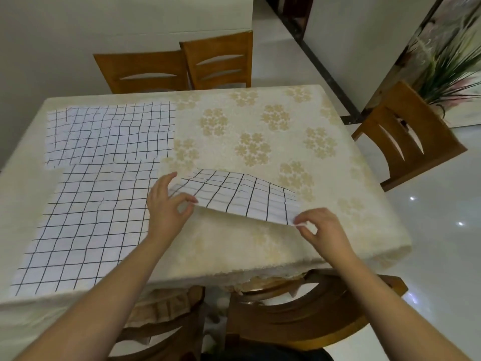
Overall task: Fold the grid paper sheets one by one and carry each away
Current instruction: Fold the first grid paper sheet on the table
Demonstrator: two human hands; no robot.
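So both hands are pinching the near corners of one grid paper sheet (235,195), right hand (321,227) and left hand (168,204), lifting that edge off the tablecloth (260,238), probably to fold it away. Two more sheets (86,214) are lying flat further left, waiting.

On the tabletop (260,246), the lifted sheet (234,196) lies between the left grip (169,204) and the right grip (320,227). A flat sheet (86,225) lies just left of the left grip, another sheet (109,134) beyond it.
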